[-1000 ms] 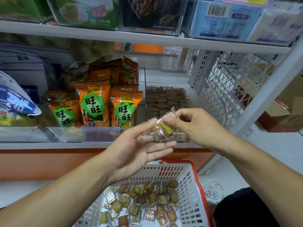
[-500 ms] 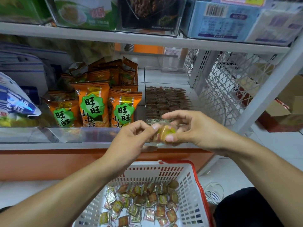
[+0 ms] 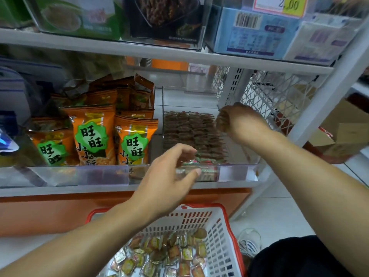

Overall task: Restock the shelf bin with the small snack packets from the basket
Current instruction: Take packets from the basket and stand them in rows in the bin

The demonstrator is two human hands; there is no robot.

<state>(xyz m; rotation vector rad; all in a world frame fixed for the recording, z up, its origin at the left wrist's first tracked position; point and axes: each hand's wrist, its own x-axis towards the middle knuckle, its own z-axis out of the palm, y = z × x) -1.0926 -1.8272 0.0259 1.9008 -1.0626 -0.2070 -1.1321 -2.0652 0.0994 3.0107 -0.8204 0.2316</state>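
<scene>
A clear shelf bin (image 3: 235, 171) holds neat rows of small brown snack packets (image 3: 187, 130). My right hand (image 3: 239, 121) reaches deep over the bin's back right rows, fingers bunched and pointing down as if pinching a packet; blur and the fingers hide the packet itself. In front of the bin's front edge hovers my left hand (image 3: 169, 176), fingers loosely spread and holding nothing. Below, a white basket with a red rim (image 3: 220, 226) contains several loose snack packets (image 3: 169, 254) in green, orange and brown wrappers.
Orange snack bags (image 3: 93, 134) fill the bin to the left. A white wire mesh panel (image 3: 269, 96) closes the shelf's right side. The upper shelf board (image 3: 159, 50) hangs low overhead. Cardboard boxes (image 3: 343, 134) sit on the floor at right, and a shoe (image 3: 249, 242) lies beside the basket.
Both hands met at one packet in front of the bin. My right hand has since carried it back into the bin, and my left hand has let go and stayed near the front edge.
</scene>
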